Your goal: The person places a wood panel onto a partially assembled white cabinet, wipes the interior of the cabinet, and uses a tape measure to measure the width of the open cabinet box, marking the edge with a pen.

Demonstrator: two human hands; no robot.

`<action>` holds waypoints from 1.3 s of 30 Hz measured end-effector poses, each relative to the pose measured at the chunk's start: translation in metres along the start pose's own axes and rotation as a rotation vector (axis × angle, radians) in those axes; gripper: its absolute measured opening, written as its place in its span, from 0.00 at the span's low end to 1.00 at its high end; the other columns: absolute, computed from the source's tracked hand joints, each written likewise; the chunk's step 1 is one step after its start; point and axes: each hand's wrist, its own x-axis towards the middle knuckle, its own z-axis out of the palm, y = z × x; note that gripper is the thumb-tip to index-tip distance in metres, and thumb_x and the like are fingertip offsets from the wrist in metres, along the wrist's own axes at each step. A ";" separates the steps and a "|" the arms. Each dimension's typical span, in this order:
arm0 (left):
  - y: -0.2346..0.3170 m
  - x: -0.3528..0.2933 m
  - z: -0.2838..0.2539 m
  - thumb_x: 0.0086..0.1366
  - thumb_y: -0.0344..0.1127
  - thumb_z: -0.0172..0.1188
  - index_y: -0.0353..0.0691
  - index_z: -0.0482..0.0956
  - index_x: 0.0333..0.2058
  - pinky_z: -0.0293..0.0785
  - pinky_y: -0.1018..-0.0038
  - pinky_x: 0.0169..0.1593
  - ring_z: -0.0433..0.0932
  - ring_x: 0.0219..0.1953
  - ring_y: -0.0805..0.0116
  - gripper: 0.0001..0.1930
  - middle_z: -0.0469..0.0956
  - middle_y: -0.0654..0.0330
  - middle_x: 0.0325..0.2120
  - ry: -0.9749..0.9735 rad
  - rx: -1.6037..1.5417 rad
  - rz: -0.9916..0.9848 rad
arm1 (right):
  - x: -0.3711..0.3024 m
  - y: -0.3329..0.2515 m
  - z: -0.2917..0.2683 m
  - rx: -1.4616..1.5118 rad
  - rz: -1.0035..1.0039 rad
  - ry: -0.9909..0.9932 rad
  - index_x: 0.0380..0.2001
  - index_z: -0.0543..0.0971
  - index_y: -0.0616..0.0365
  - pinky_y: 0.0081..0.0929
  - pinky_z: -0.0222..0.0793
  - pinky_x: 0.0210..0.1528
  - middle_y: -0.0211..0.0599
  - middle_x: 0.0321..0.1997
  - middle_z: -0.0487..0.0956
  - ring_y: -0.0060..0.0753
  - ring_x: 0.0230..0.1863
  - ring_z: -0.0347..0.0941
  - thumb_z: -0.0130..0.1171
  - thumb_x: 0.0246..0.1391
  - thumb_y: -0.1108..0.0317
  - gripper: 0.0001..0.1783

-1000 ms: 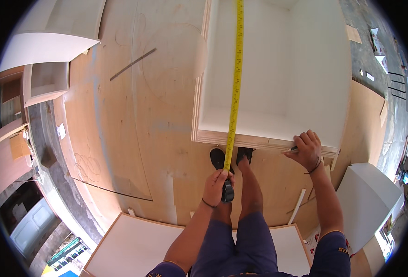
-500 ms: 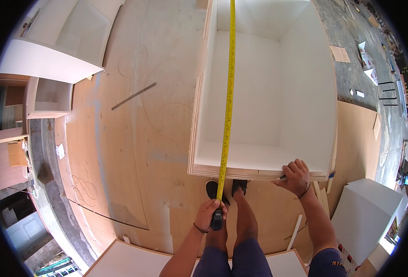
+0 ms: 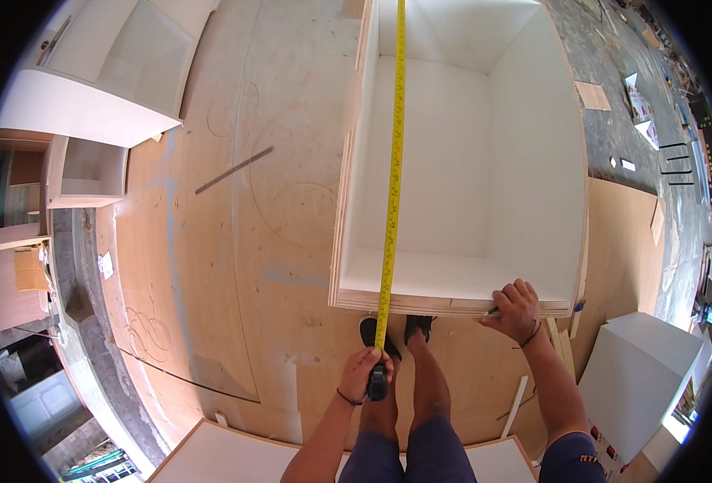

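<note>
My left hand (image 3: 359, 373) is closed round a black tape measure (image 3: 377, 381) in front of the box. Its yellow blade (image 3: 392, 185) runs away from me over the near edge and the open top of a white-lined plywood cabinet box (image 3: 432, 161), past the upper frame edge. At the right part of the box's near edge (image 3: 428, 306), my right hand (image 3: 518, 310) rests with bent fingers. A thin dark pencil (image 3: 493, 311) sticks out between those fingers, pointing left along the edge.
A dark metal strip (image 3: 235, 170) lies on the plywood floor sheet (image 3: 283, 241) to the left. White cabinets (image 3: 82, 105) stand at the far left, a white box (image 3: 641, 378) at the right. A white panel (image 3: 227, 459) lies near my legs, with narrow wood strips (image 3: 515, 406) nearby.
The tape blade has swung slightly left across the box, its case shifting a little with my left hand. My right hand stays at the edge.
</note>
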 end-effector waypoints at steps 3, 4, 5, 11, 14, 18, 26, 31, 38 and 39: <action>0.000 -0.002 0.000 0.66 0.40 0.48 0.36 0.70 0.33 0.73 0.79 0.25 0.74 0.22 0.70 0.11 0.73 0.58 0.23 0.010 0.014 -0.003 | 0.001 0.000 -0.001 0.006 0.003 -0.005 0.20 0.71 0.55 0.31 0.58 0.29 0.31 0.21 0.65 0.34 0.27 0.61 0.64 0.28 0.41 0.28; -0.001 -0.003 0.000 0.66 0.40 0.48 0.36 0.70 0.33 0.72 0.79 0.25 0.74 0.22 0.70 0.12 0.73 0.58 0.23 0.013 0.024 -0.007 | 0.001 0.000 -0.001 0.009 0.004 -0.008 0.20 0.71 0.55 0.31 0.58 0.29 0.30 0.21 0.65 0.34 0.27 0.61 0.64 0.28 0.41 0.28; -0.001 -0.005 -0.001 0.66 0.40 0.48 0.36 0.70 0.32 0.72 0.79 0.25 0.74 0.22 0.70 0.12 0.73 0.58 0.24 0.017 0.033 -0.011 | 0.002 -0.001 -0.002 0.008 0.004 -0.010 0.20 0.71 0.55 0.31 0.59 0.30 0.31 0.21 0.65 0.34 0.27 0.61 0.64 0.27 0.41 0.28; -0.001 -0.003 -0.001 0.66 0.39 0.47 0.35 0.72 0.33 0.72 0.79 0.28 0.74 0.24 0.72 0.12 0.75 0.59 0.24 -0.016 0.001 0.004 | 0.003 -0.002 -0.002 0.009 -0.003 -0.006 0.20 0.71 0.55 0.31 0.59 0.29 0.31 0.21 0.65 0.34 0.27 0.61 0.64 0.27 0.42 0.27; -0.004 0.000 -0.003 0.66 0.39 0.47 0.36 0.72 0.33 0.72 0.79 0.28 0.74 0.23 0.72 0.12 0.75 0.59 0.24 -0.029 0.001 0.014 | 0.002 -0.002 -0.002 0.004 0.002 -0.018 0.19 0.71 0.55 0.31 0.59 0.29 0.31 0.21 0.65 0.35 0.27 0.61 0.64 0.27 0.42 0.27; -0.003 0.000 -0.004 0.66 0.40 0.48 0.35 0.71 0.33 0.72 0.79 0.28 0.74 0.23 0.71 0.12 0.74 0.58 0.24 -0.018 0.016 0.007 | 0.003 -0.004 -0.002 0.000 0.004 -0.026 0.20 0.71 0.55 0.31 0.59 0.29 0.31 0.21 0.65 0.35 0.27 0.61 0.64 0.28 0.42 0.27; 0.004 -0.002 0.004 0.65 0.41 0.48 0.35 0.70 0.32 0.72 0.79 0.26 0.74 0.22 0.70 0.13 0.74 0.57 0.23 0.011 0.047 -0.025 | 0.002 -0.004 0.000 -0.021 0.002 0.005 0.20 0.71 0.55 0.31 0.59 0.29 0.31 0.21 0.65 0.35 0.27 0.62 0.64 0.28 0.41 0.27; 0.002 -0.001 -0.001 0.66 0.40 0.47 0.35 0.70 0.32 0.71 0.79 0.26 0.74 0.22 0.70 0.13 0.73 0.56 0.23 -0.022 0.005 -0.031 | 0.002 -0.003 0.003 -0.011 0.006 0.006 0.20 0.71 0.55 0.31 0.60 0.30 0.31 0.21 0.64 0.35 0.28 0.62 0.64 0.28 0.41 0.28; 0.007 -0.003 0.002 0.66 0.40 0.47 0.35 0.70 0.32 0.71 0.79 0.26 0.74 0.22 0.70 0.13 0.73 0.56 0.24 -0.028 -0.008 -0.044 | 0.000 -0.003 0.005 -0.028 0.006 -0.003 0.20 0.71 0.55 0.31 0.60 0.30 0.31 0.22 0.64 0.36 0.28 0.62 0.64 0.28 0.41 0.28; 0.008 -0.004 0.002 0.66 0.40 0.47 0.35 0.70 0.32 0.71 0.79 0.26 0.74 0.22 0.70 0.13 0.73 0.56 0.24 -0.028 -0.008 -0.049 | 0.000 -0.003 0.005 -0.030 0.007 -0.004 0.20 0.71 0.55 0.32 0.60 0.30 0.31 0.22 0.64 0.36 0.28 0.62 0.64 0.28 0.41 0.28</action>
